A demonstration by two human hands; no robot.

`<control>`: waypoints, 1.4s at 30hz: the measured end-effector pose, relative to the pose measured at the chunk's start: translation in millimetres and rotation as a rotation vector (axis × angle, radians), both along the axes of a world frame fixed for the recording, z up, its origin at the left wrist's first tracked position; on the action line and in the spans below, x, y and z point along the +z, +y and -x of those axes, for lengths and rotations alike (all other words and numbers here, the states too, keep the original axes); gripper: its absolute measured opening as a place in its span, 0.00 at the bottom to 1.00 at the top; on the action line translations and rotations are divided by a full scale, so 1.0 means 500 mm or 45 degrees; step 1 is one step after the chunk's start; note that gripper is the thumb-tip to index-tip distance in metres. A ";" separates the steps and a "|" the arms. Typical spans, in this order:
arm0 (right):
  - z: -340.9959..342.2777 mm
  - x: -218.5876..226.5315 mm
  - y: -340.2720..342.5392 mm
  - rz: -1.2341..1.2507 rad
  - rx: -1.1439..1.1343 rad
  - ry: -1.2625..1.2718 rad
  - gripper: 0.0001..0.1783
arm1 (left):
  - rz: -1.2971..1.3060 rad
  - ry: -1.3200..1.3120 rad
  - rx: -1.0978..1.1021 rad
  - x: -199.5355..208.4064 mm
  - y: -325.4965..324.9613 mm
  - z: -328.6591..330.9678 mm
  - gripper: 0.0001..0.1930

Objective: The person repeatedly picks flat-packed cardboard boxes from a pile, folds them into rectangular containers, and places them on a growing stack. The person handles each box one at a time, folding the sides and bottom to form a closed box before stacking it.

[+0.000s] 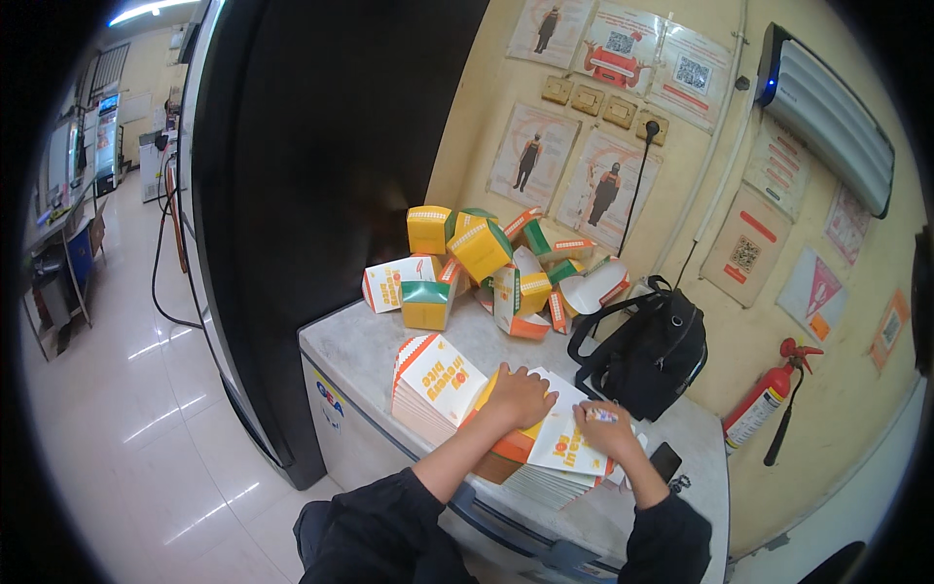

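Observation:
My left hand [520, 399] lies over a yellow and orange paper food carton [516, 445], fingers bent over its upper part. This carton sits between two stacks of flat printed cartons on the white chest top. The left stack [435, 384] is fanned out. On the right stack [564, 443], my right hand [605, 430] rests with its fingers curled around a small white item with coloured marks [605, 416], too small to name. Behind my hands, folded yellow, green and orange cartons [482, 250] lie in a loose heap.
A black backpack [647, 350] stands right of the heap, with a dark phone [665, 460] near the right edge of the chest top [341, 336]. To the left rises a tall black cabinet [321, 175]. A red fire extinguisher [769, 394] hangs on the right wall.

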State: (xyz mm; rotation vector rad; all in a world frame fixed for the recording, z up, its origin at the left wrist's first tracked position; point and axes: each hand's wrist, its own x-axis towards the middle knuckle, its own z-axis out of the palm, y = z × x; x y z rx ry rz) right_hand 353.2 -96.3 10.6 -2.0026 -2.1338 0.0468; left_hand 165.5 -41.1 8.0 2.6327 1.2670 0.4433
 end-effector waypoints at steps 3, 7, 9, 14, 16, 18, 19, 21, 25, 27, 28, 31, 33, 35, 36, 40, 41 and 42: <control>0.018 -0.098 -0.023 -0.224 -0.203 0.281 0.13 | -0.014 0.026 -0.011 0.000 0.001 -0.001 0.24; 0.033 -0.184 -0.038 -0.712 0.023 0.532 0.18 | -0.078 -0.002 -0.014 -0.006 -0.001 0.000 0.22; 0.006 -0.173 -0.020 -0.384 0.115 0.482 0.21 | -0.066 -0.008 -0.029 -0.006 -0.002 0.003 0.22; -0.064 -0.071 0.138 -0.120 0.338 0.258 0.26 | -0.074 -0.004 -0.044 -0.005 -0.006 0.008 0.22; -0.070 -0.048 0.236 -0.284 0.446 0.058 0.29 | -0.059 -0.017 -0.054 -0.007 -0.008 0.008 0.22; -0.064 -0.053 0.338 -0.341 0.481 0.022 0.29 | -0.048 -0.032 -0.059 -0.008 -0.009 0.009 0.23; -0.059 -0.063 0.390 -0.491 0.586 0.034 0.29 | -0.044 -0.037 -0.060 -0.009 -0.009 0.010 0.23; -0.046 -0.106 0.466 -0.591 0.498 -0.065 0.28 | -0.066 -0.049 -0.066 -0.008 -0.008 0.012 0.25; -0.045 -0.180 0.525 -0.474 0.425 -0.204 0.23 | -0.033 -0.078 -0.087 -0.007 -0.011 0.017 0.29; -0.054 -0.179 0.507 -0.266 0.414 -0.322 0.22 | -0.022 -0.181 -0.096 -0.007 -0.011 0.018 0.30; -0.060 -0.161 0.489 -0.283 0.458 -0.102 0.21 | -0.045 -0.266 -0.089 -0.007 -0.010 0.019 0.31; -0.073 -0.057 0.400 -0.479 0.598 0.595 0.16 | 0.015 -0.576 -0.092 -0.006 -0.009 0.021 0.33; -0.091 0.045 0.317 -0.383 0.530 1.021 0.16 | 0.093 -0.816 -0.091 -0.001 -0.006 0.026 0.34; -0.111 0.142 0.221 -0.287 0.673 1.433 0.14 | 0.187 -1.067 -0.077 0.006 -0.007 0.032 0.35; -0.113 0.177 0.181 -0.245 0.626 1.574 0.14 | 0.298 -1.180 -0.149 0.010 -0.009 0.035 0.35; -0.074 0.212 0.076 -0.024 0.702 1.762 0.14 | 0.802 -1.568 -0.232 0.029 -0.013 0.051 0.33; -0.061 0.208 0.062 0.110 0.768 1.715 0.14 | 0.918 -1.653 -0.199 0.032 -0.015 0.054 0.33; -0.043 0.195 0.052 0.193 0.705 1.664 0.14 | 1.085 -1.716 -0.051 0.037 -0.009 0.058 0.27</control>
